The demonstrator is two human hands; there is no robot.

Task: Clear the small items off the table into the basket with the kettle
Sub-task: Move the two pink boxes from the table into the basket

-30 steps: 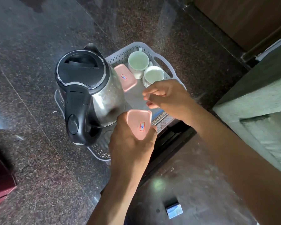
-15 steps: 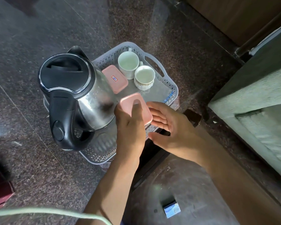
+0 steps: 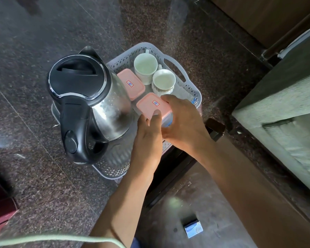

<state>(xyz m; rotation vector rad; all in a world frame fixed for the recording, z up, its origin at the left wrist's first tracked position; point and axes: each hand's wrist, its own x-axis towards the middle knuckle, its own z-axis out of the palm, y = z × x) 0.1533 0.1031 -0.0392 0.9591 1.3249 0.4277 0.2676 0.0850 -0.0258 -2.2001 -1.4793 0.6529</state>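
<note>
Both hands are working the second pink-lidded box (image 3: 153,106) right now, in the grey basket (image 3: 177,62), just right of the kettle (image 3: 89,104) and near of the two white cups (image 3: 155,74). The left hand (image 3: 147,138) is gripping its near edge, thumb pressing flat on the lid, the other fingers hidden underneath. The right hand (image 3: 183,122) is cupping the right side, fingers curled round the far corner. Whether the box is already resting on the basket floor, I cannot tell from here. The other pink-lidded box (image 3: 131,84) is lying just beyond it, touching or nearly so.

This looks a light, stiff plastic thing, smooth and a bit slippery, so gripping the short sides under the lid rim looks the safest hold. The cups beside it are the fragile ones, and the gap is tight. One little blue-and-white box (image 3: 193,228) is sitting on the dark surface near the person, well apart from the basket, probably next.
</note>
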